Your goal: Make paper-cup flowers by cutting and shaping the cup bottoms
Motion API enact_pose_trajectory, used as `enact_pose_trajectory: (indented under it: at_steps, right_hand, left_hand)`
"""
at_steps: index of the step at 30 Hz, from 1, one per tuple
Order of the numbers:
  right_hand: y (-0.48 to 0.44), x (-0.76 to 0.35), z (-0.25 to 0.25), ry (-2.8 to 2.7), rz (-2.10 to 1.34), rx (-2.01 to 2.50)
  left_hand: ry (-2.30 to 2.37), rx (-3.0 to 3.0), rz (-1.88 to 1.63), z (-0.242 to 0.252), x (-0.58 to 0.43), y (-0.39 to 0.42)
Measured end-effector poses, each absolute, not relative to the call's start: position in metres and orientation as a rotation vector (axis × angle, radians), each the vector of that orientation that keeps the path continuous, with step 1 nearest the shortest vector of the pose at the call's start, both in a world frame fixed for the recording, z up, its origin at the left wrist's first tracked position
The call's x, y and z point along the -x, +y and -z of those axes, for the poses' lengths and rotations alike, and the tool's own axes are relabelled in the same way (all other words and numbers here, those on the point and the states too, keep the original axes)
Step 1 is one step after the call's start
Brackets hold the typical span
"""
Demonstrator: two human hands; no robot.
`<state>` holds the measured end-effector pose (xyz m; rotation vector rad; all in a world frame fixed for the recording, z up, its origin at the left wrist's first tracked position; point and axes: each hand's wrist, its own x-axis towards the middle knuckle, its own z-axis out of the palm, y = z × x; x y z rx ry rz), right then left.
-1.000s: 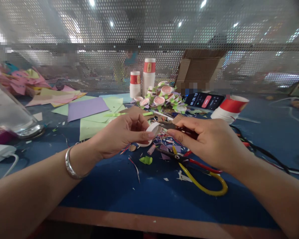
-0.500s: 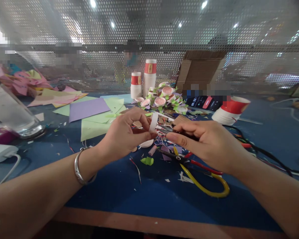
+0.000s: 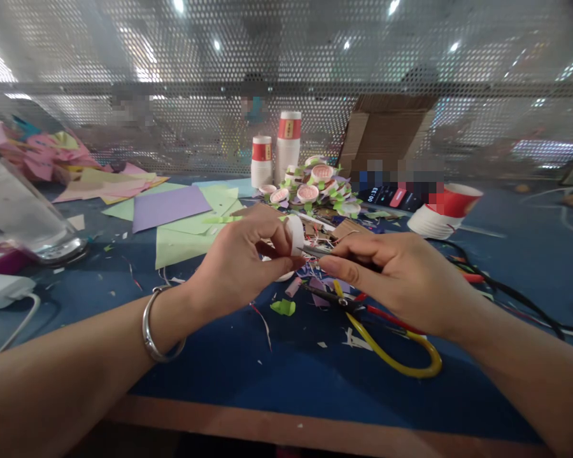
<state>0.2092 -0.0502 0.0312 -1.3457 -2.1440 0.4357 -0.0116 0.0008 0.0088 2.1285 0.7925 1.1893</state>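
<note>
My left hand (image 3: 248,251) pinches a small white paper cup base (image 3: 296,235) between thumb and fingers, its rim facing right. From the right, my right hand (image 3: 386,267) grips a slim metal tool (image 3: 319,250), whose tip meets the cup base. My fingers cover most of that tool, so its kind is unclear. Just below lie scissors (image 3: 410,366) with yellow and red handles. Paper scraps and shreds are strewn under both hands, among them a crumpled green paper piece (image 3: 283,308).
Behind stand stacked paper cups (image 3: 289,152) and a pile of decorated cup bottoms (image 3: 308,193). A red-and-white cup (image 3: 434,222), a phone (image 3: 391,196) and dark cables (image 3: 510,292) are at right. Coloured paper sheets (image 3: 172,208) and a glass mug (image 3: 33,216) occupy the left.
The metal tool's tip has come up against the cup base, and the base has turned slightly. Both hands stay in nearly the same place.
</note>
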Motion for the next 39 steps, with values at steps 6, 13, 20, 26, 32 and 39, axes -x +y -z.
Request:
enact_pose_trajectory:
  at_steps: [6,13,20,26,32,39]
  right_hand:
    - [-0.0488,-0.2074,-0.0316,-2.163,-0.402,1.318]
    - [-0.0510,-0.2082,-0.0294,-2.163,-0.400,1.315]
    - [-0.0566,-0.2062,-0.0324,-2.155,-0.301,1.274]
    - [-0.0580,-0.2062,-0.0319,-2.175,-0.223,1.307]
    - [-0.0577,-0.2068,-0.0307,-2.185,-0.164,1.307]
    - [-0.0575,-0.2066,-0.0322,-2.182,-0.183,1.316]
  left_hand:
    - [0.819,-2.163,-1.147,-0.0126,0.0131,-0.0021]
    - [0.799,-2.299,-1.197,-0.0134,0.0156,-0.0020]
    - [0.748,-2.326,-1.334,-0.0138,0.0139,-0.0034]
    - [0.717,-2.327,-1.292,-0.0115,0.0135,-0.0004]
    - [0.715,-2.317,-1.267,-0.0111,0.0131,0.0015]
    - [0.706,-2.291,-1.258,-0.0133,0.0150,0.0002]
